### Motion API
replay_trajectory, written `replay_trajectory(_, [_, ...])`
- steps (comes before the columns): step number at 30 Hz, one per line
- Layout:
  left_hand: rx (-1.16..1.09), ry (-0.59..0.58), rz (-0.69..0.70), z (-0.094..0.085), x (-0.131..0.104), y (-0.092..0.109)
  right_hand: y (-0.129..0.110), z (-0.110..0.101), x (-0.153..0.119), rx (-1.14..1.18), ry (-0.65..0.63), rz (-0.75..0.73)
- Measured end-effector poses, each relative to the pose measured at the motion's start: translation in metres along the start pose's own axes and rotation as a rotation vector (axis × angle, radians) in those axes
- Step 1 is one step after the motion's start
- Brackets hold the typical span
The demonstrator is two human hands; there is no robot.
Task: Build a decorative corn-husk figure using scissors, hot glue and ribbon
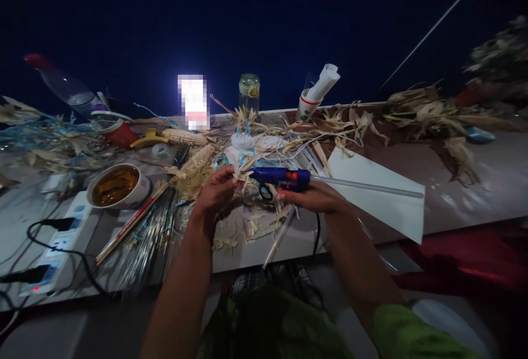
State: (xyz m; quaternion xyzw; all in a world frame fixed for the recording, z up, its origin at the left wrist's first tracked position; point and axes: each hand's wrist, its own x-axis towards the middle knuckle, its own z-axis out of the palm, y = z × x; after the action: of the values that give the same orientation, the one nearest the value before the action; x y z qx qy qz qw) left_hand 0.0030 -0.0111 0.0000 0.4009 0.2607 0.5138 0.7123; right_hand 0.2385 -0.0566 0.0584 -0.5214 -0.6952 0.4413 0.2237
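Observation:
My right hand (309,195) is closed around the handle of a blue glue gun (279,177) that points left. A long clear glue stick (371,185) juts out of its back end to the right. In my left hand (218,186), a small piece of dried corn husk (243,175) is pinched, right at the gun's nozzle. Whether the nozzle touches the husk I cannot tell. Just below the gun lies a dark scissors handle (266,191). Husk scraps (259,227) lie on the table beneath my hands.
At left stand a bowl of brown liquid (138,197), a power strip (61,246) with cords, and a bundle of thin wires (144,254). Corn cobs (198,161), a bottle (249,92) and a paper cup (307,107) are behind. A white board (379,194) lies at right.

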Motion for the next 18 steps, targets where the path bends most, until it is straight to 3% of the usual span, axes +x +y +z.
replay_trajectory(5, [-0.033,0.021,0.005,-0.003,0.001,-0.003,0.011,0.001,-0.002,0.207,-0.014,0.024])
replay_trajectory(10, [-0.052,0.037,0.011,-0.002,0.002,-0.003,0.006,-0.005,-0.007,0.39,-0.019,-0.013])
replay_trajectory(15, [-0.077,0.052,0.026,-0.004,0.002,-0.004,0.007,-0.016,-0.017,0.434,-0.061,-0.127])
replay_trajectory(18, [-0.079,0.055,0.033,-0.006,0.002,-0.005,0.012,-0.019,-0.022,0.456,-0.01,-0.194])
